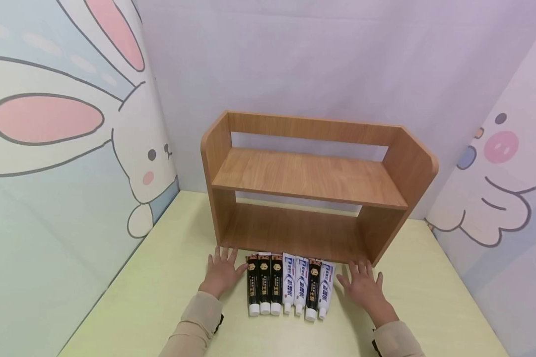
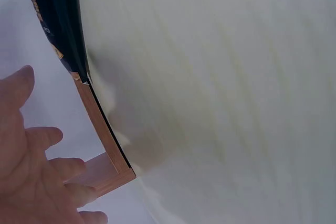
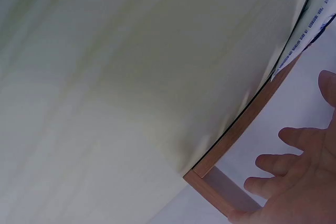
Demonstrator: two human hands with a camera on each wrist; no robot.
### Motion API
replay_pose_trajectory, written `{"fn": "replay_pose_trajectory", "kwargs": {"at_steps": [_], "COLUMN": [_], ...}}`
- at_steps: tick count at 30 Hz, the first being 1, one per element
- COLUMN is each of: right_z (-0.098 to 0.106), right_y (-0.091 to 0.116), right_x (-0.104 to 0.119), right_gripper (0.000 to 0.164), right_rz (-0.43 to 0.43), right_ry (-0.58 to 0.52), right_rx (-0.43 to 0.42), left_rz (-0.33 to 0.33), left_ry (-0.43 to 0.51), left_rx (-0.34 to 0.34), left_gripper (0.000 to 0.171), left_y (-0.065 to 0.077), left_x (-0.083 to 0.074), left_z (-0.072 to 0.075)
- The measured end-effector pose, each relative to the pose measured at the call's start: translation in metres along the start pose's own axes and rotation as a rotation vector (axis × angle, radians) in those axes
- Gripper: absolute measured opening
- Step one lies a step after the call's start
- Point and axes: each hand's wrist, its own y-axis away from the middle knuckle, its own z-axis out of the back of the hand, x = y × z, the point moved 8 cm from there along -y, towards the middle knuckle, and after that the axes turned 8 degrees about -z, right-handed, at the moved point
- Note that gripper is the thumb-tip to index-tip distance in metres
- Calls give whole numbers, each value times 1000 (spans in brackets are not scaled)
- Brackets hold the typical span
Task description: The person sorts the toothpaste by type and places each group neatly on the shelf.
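- Right in front of me, a row of what look like toothpaste tubes lies flat on the tabletop (image 1: 196,223), just before a two-level wooden shelf (image 1: 310,176). From the left it runs three black tubes (image 1: 264,285), two white tubes (image 1: 288,282), then one more of each, black first.
- The person's left grip (image 1: 221,273) is spread and holds nothing, just beside the leftmost black tube. Whether the thumb touches it, I can't tell.
- The right grip (image 1: 365,287) is spread and empty too, beside the last white tube, its fingertips by the shelf's lower front edge.
- With a hand framing each end of the row, I'd keep both low and steady, so neither outer tube gets nudged askew.
- For picking any up, I'd go one at a time with a light thumb-and-finger pinch across the middle; neighbours lie close and the bodies probably give.
- Only the head view takes in the whole row, with its white caps (image 1: 254,310) toward the person, and both shelf levels.
- The left wrist view adds the palm side, fingers apart, but catches just a black tube's end by the shelf edge.
- The right wrist view brings out small blue lettering (image 3: 311,26) along a white tube, which the head view doesn't.
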Motion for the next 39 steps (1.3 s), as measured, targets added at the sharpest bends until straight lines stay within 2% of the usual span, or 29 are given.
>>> {"fn": "replay_pose_trajectory", "kwargs": {"at_steps": [5,12,18,25,30,35,39], "right_z": [0,2,2,6,3,2,3], "right_y": [4,2,5,8,7,10,12], "right_x": [0,0,1,9,12,16,19], "right_gripper": [68,69,68,65,66,67,67], "right_rz": [7,15,10,29,9,-5,-17], "right_ry": [0,3,-1,-3,0,-32,-58], "right_rx": [-3,-10,-11,-66,-35,6,29], "left_rz": [-4,-9,-1,25,76,167,194], "left_ry": [17,78,116,186,223,269,304], "left_rx": [16,6,13,-70,-95,-168,-214], "left_gripper": [67,68,70,69,64,59,56], "left_y": [1,-1,-5,-8,-9,-10,-12], "left_x": [1,1,6,16,26,41,48], "left_z": [-4,1,-2,7,16,27,33]}}
